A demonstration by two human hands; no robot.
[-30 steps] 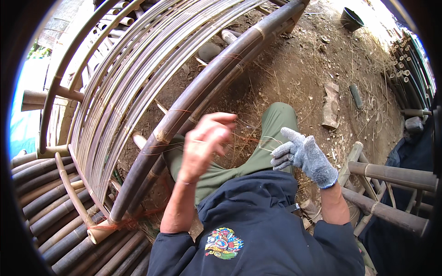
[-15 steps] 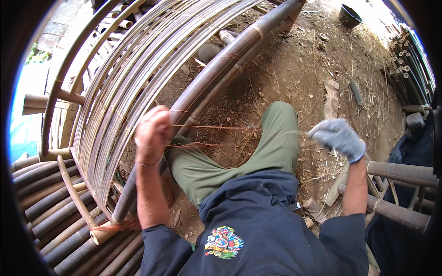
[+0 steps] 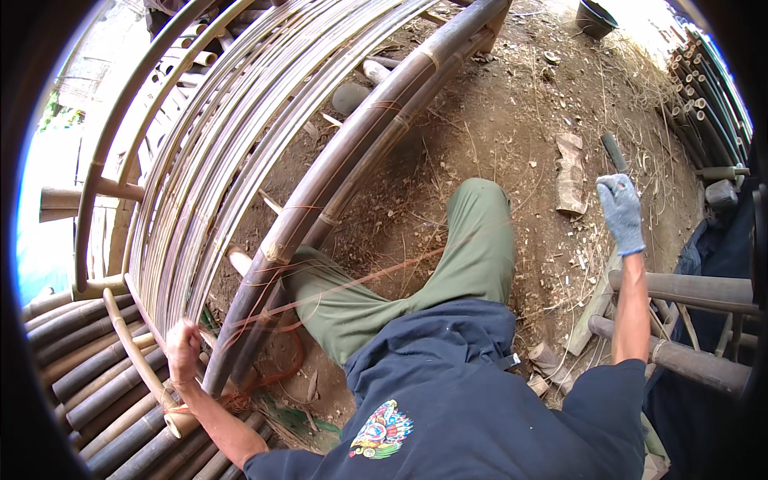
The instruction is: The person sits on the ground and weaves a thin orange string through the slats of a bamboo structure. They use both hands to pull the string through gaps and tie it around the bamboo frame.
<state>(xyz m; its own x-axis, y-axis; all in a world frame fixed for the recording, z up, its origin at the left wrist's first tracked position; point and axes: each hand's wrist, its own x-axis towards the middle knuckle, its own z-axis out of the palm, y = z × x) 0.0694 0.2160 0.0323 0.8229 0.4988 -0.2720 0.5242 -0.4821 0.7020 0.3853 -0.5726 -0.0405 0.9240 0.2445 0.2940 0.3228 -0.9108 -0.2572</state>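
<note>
My bare left hand [image 3: 184, 350] is closed at the lower ends of the bamboo slats [image 3: 232, 112], beside the curved dark bamboo pole [image 3: 320, 188]. What its fingers hold, if anything, cannot be made out. My right hand [image 3: 622, 214], in a grey knit glove, is raised at the right with its fingers curled into a fist; its contents are hidden. Thin reddish cord [image 3: 360, 281] is wound around the lower part of the pole and stretches, blurred, across my legs toward the right. More of this cord is bunched at a pale bamboo end [image 3: 181, 422] below my left hand.
Dark bamboo poles [image 3: 104, 392] lie side by side at the lower left. A bamboo frame [image 3: 688, 360] stands at my right. On the dirt floor are a wood block [image 3: 570, 172], a short dark piece [image 3: 614, 152] and a black bucket [image 3: 596, 19]. Cut bamboo [image 3: 704, 104] is stacked at the far right.
My left hand has moved down and left from the pole to the slat ends. My gloved right hand has risen slightly and moved outward. The cord over my legs now slants.
</note>
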